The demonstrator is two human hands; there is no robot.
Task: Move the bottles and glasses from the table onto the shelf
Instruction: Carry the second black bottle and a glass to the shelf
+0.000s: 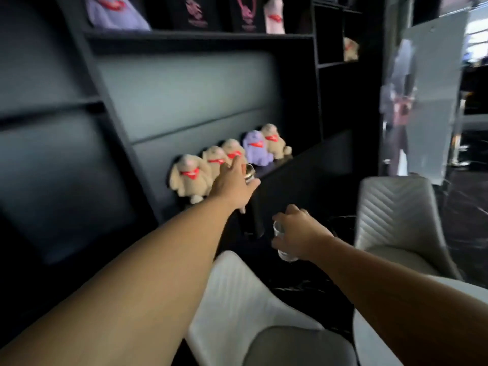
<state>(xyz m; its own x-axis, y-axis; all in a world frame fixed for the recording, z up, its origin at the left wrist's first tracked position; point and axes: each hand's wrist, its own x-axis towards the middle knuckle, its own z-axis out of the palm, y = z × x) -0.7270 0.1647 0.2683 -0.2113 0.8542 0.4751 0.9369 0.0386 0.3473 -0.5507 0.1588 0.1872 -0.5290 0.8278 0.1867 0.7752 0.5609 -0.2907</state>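
My left hand [235, 184] reaches out over the dark shelf ledge [298, 165] and is closed around a dark bottle [249, 220] with a silvery top. The bottle's body hangs below the hand in front of the ledge. Lower and to the right, my right hand [298, 231] grips a clear glass [281, 241] from above, held in the air short of the shelf. The picture is blurred, so details of the bottle are hard to make out.
A row of beige and purple plush toys [227, 161] lines the back of the ledge just beyond my left hand. Two pale chairs stand close: one chair [243, 294] below my arms, another chair [396, 212] at right. Upper shelves [200, 35] hold more plush toys.
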